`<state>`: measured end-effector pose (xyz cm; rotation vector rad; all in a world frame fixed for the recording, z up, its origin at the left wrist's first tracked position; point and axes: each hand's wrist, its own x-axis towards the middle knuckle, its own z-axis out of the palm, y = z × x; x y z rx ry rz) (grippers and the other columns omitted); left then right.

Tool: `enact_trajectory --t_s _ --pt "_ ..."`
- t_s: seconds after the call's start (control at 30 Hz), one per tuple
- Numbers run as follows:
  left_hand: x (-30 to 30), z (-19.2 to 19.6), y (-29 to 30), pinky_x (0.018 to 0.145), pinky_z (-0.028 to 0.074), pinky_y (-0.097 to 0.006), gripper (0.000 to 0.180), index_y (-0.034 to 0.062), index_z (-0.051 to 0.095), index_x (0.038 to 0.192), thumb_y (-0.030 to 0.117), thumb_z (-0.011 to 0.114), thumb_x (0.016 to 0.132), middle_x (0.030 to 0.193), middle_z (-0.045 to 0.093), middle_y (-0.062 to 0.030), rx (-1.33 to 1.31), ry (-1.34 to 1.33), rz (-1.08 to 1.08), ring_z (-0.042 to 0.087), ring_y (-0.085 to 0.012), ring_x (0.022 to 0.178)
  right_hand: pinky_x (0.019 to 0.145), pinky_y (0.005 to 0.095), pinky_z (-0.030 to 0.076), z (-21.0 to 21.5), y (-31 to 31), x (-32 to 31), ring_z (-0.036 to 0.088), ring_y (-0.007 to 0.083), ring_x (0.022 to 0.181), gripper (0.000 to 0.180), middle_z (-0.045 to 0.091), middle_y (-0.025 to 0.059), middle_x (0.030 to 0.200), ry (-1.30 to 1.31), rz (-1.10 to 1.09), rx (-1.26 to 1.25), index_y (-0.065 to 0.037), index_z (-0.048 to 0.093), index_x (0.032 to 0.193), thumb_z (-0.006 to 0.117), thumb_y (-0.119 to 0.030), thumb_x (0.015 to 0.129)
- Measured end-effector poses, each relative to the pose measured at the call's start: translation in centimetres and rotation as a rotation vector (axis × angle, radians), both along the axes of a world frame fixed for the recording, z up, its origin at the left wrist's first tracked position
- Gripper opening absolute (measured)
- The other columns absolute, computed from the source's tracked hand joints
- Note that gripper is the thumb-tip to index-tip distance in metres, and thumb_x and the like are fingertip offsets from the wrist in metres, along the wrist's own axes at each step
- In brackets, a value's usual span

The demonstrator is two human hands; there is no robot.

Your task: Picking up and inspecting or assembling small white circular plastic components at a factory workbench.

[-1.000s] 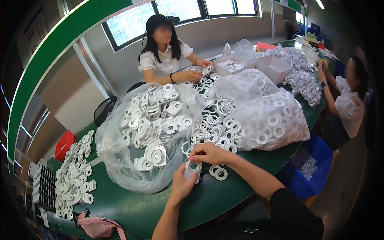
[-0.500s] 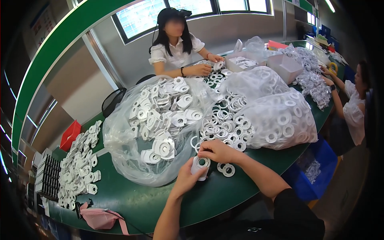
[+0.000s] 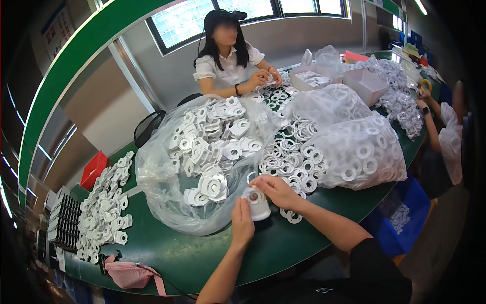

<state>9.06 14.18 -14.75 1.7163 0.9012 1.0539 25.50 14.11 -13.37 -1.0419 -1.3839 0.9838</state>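
A flat white plastic part [image 3: 260, 207] with a round hole and a rounded tab is held between my two hands. My left hand [image 3: 242, 223] grips its left edge, thumb and fingers closed on it. From the right, my right hand [image 3: 277, 192] pinches the upper end near the hole, where a fingertip shows through. A thin white ring [image 3: 251, 177] sits right at the right fingertips; whether they touch it I cannot tell. A few white rings [image 3: 293, 217] lie on the green table [image 3: 187, 258] beside my right wrist.
An open clear bag [image 3: 157, 202] holds piled white parts. Loose rings [image 3: 288, 159] lie beside a full bag of rings [image 3: 367, 147]. At left are more parts [image 3: 109, 207], black trays [image 3: 65, 223], a red bin [image 3: 94, 169] and a pink pouch [image 3: 129, 275]. Two co-workers handle pieces across and right.
The white part has turned in my hands, and its hole now shows a fingertip behind it. My left hand has shifted its grip. The view has swung slightly left.
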Motion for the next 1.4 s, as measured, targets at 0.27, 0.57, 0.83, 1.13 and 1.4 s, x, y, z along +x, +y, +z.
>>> enact_trajectory --t_s 0.27,0.57,0.83,1.13,1.4 --pt "0.8 0.8 -1.0 0.085 0.047 -0.028 0.03 0.0015 0.043 0.121 0.024 0.036 0.101 0.108 0.055 -0.0051 -0.365 -0.491 -0.098 0.054 -0.0137 0.102 0.073 0.0245 0.045 0.4 -0.1 0.0 0.056 0.0084 0.08 0.023 0.064 0.0036 0.085 0.03 -0.04 -0.009 0.003 0.065 0.095 0.058 -0.019 0.091" --pt "-1.1 1.2 0.8 0.074 0.041 -0.024 0.028 -0.0012 0.059 0.097 0.02 0.042 0.099 0.084 0.058 -0.0028 -0.083 -0.051 -0.183 0.051 -0.0097 0.079 0.071 0.0263 0.048 1.4 -0.4 1.4 0.062 0.0125 0.077 0.019 0.067 0.0074 0.082 -0.196 0.191 0.01 0.001 0.067 0.096 0.059 -0.014 0.09" --pt "-1.5 -0.2 1.7 0.067 0.041 -0.025 0.026 -0.0014 0.059 0.094 0.019 0.044 0.098 0.078 0.058 -0.0037 -0.093 -0.025 -0.26 0.052 -0.0106 0.073 0.068 0.0281 0.048 1.3 -0.4 1.5 0.062 0.016 0.072 0.019 0.067 0.0103 0.079 -0.321 0.179 0.078 0.001 0.067 0.093 0.06 -0.017 0.088" --pt "-2.0 0.1 1.6 0.055 0.041 -0.034 0.03 -0.001 0.059 0.088 0.025 0.046 0.096 0.063 0.055 -0.0098 0.141 0.371 0.018 0.053 -0.0153 0.059 0.061 0.0307 0.046 0.2 -0.8 -0.1 0.06 0.0191 0.063 0.021 0.064 0.011 0.071 -0.433 -0.007 0.078 -0.001 0.066 0.088 0.063 -0.022 0.084" --pt "0.1 -1.1 1.1 0.067 0.047 -0.036 0.034 -0.0005 0.042 0.116 0.017 0.058 0.091 0.093 0.06 -0.0129 0.122 -0.133 0.032 0.06 -0.0177 0.08 0.064 0.0204 0.043 -0.2 -0.2 -1.3 0.056 0.0035 0.073 0.017 0.066 0.0047 0.078 0.271 -0.024 -0.122 0.003 0.065 0.09 0.062 -0.014 0.089"
